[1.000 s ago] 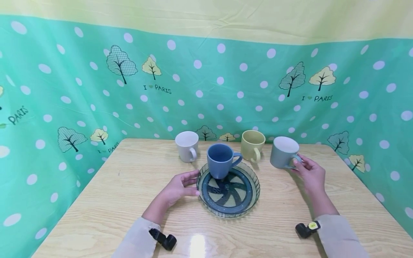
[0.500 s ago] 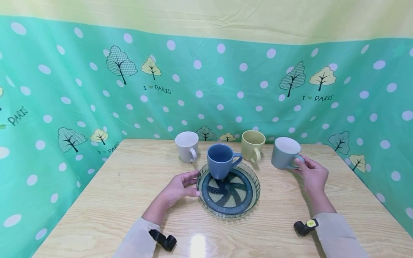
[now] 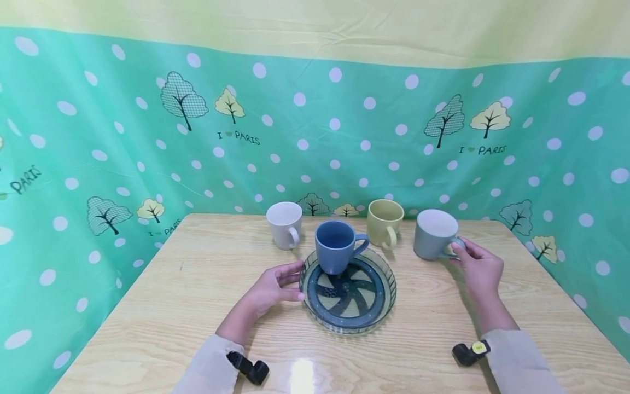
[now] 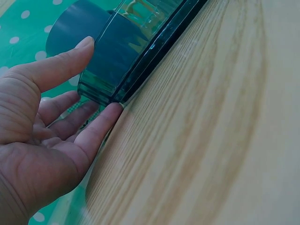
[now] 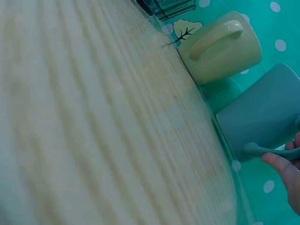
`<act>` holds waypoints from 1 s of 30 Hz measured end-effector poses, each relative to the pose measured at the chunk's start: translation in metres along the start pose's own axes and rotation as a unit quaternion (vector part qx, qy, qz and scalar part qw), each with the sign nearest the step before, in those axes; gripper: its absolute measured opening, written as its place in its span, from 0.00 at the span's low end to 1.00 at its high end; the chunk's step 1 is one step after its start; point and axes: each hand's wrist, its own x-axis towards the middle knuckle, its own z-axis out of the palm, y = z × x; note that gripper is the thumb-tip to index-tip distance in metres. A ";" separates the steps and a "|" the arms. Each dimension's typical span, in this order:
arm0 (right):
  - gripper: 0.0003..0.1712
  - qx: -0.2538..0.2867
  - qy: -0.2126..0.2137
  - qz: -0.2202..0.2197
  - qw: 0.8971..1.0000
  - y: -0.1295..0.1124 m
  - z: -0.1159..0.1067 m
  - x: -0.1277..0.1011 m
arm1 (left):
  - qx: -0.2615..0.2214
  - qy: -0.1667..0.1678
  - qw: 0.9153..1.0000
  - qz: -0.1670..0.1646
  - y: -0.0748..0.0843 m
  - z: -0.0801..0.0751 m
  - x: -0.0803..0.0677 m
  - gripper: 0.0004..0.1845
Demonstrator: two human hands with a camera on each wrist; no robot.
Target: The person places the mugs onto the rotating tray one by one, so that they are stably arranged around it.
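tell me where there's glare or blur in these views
Head view: sharp, with a bright glare patch on the table near its front edge. Left wrist view: left hand and glass plate crisp. Right wrist view: near tabletop smeared, grey mug soft.

Pale wood-grain table (image 3: 162, 306), glossy enough to throw a glare at the lower centre. The round plate (image 3: 389, 284) looks like clear glass, ribbed wall, shiny. The grey mug (image 3: 430, 236) and blue mug (image 3: 334, 249) look ceramic, matt. Backdrop cloth (image 3: 98, 126): smooth, creased, printed.
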 end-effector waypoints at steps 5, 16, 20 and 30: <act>0.29 0.001 -0.004 0.000 1.000 -0.003 -0.007 -0.004 | -0.002 -0.005 1.000 -0.001 0.000 0.002 0.000 0.45; 0.30 -0.013 -0.027 -0.021 0.999 -0.011 -0.014 -0.015 | -0.001 -0.003 1.000 -0.007 -0.003 0.003 -0.001 0.45; 0.30 -0.008 -0.040 -0.026 0.999 -0.014 -0.013 -0.018 | -0.003 0.000 1.000 -0.004 -0.003 0.002 -0.002 0.45; 0.26 0.019 -0.070 -0.045 0.996 -0.023 -0.012 -0.028 | -0.006 -0.003 1.000 -0.001 0.000 0.000 0.000 0.45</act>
